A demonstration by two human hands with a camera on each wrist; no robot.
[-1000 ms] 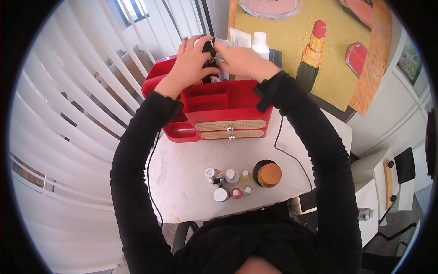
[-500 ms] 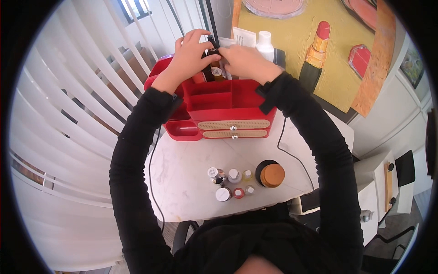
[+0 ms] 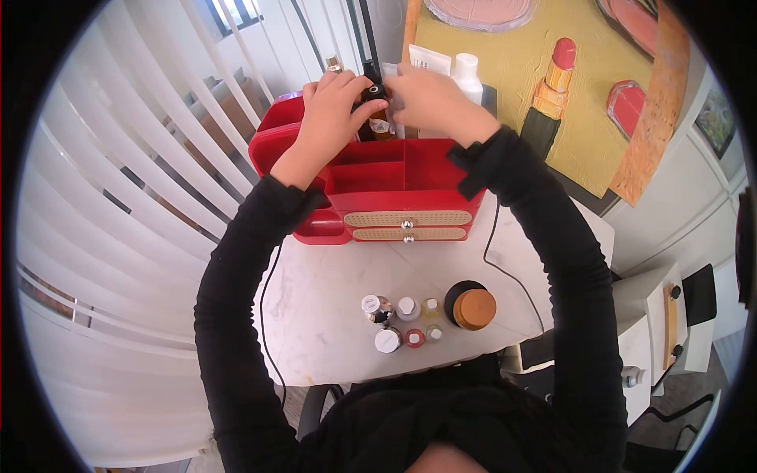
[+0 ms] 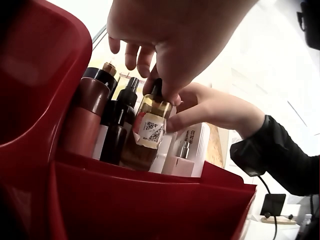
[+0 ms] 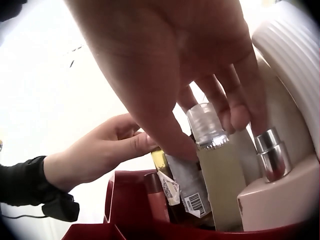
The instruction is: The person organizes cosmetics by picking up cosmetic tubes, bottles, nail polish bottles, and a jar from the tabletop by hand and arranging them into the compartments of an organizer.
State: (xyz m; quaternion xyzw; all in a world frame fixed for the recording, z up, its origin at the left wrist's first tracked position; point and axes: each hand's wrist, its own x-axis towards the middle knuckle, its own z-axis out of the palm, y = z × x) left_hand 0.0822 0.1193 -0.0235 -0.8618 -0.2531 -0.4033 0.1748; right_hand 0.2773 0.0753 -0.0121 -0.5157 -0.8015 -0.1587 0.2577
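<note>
The amber bottle (image 4: pixel 149 134) stands upright, cap up, in the back compartment of the red organizer (image 3: pixel 371 185); its base is hidden behind the wall. The left hand (image 4: pixel 170 40) pinches its black cap; the right hand (image 4: pixel 210 107) fingers press its side, straight.

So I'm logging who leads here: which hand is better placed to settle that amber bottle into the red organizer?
Left. The left hand already pinches the amber glass bottle's black cap from above, over the red plastic organizer; the right hand only touches its side.
</note>
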